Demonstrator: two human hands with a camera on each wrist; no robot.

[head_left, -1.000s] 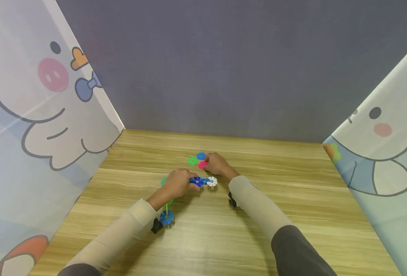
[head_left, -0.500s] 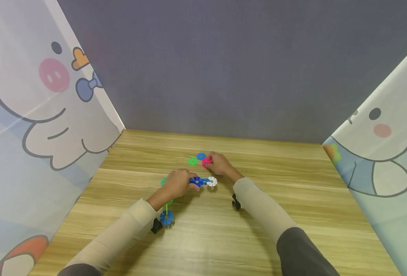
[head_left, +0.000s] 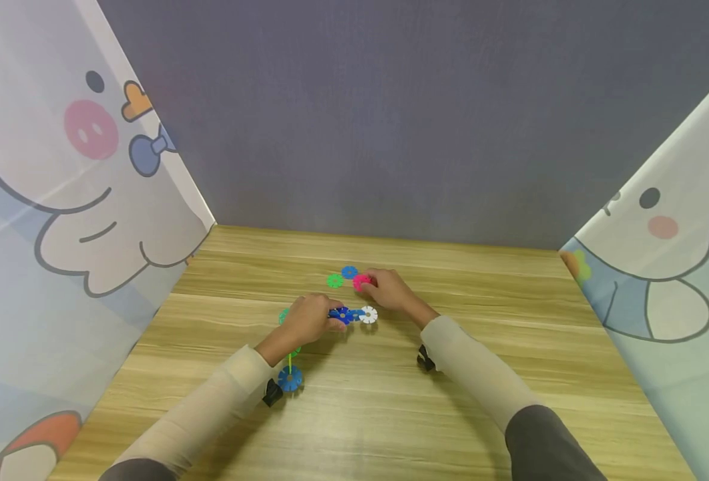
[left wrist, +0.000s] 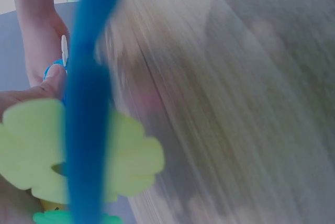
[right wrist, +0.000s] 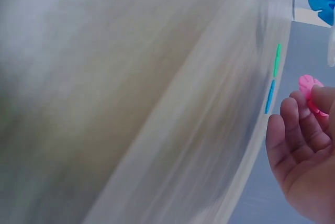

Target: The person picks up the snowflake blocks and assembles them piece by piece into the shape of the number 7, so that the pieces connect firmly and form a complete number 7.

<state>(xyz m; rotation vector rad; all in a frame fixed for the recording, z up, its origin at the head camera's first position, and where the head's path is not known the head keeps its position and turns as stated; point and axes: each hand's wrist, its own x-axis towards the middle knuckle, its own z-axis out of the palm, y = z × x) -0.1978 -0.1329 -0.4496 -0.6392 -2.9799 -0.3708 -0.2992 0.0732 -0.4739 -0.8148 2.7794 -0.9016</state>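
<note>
My left hand (head_left: pixel 309 319) grips a chain of slotted plastic snowflake discs. From its fingertips the chain runs right through a dark blue disc (head_left: pixel 343 315) to a white disc (head_left: pixel 368 315). Below the wrist hangs another part, ending in a blue disc (head_left: pixel 290 378); the middle is hidden by the hand. In the left wrist view a yellow-green disc (left wrist: pixel 31 140) stands large behind a blurred, edge-on blue disc (left wrist: pixel 86 145). Between thumb and index finger my right hand (head_left: pixel 390 291) pinches a pink snowflake disc (right wrist: pixel 308 82), its other fingers loosely bent in the right wrist view.
Lying on the wooden table (head_left: pixel 481 300), just left of the right hand, are a green disc (head_left: pixel 334 280) and a blue disc (head_left: pixel 349 272). A grey wall (head_left: pixel 390 133) rises behind the table, with cartoon-printed panels on both sides. Each wrist carries a black camera mount (head_left: pixel 426 359).
The right hand has picked up the pink disc and shifted it slightly right, away from the green and blue discs. The left hand and its chain have stayed in place.
</note>
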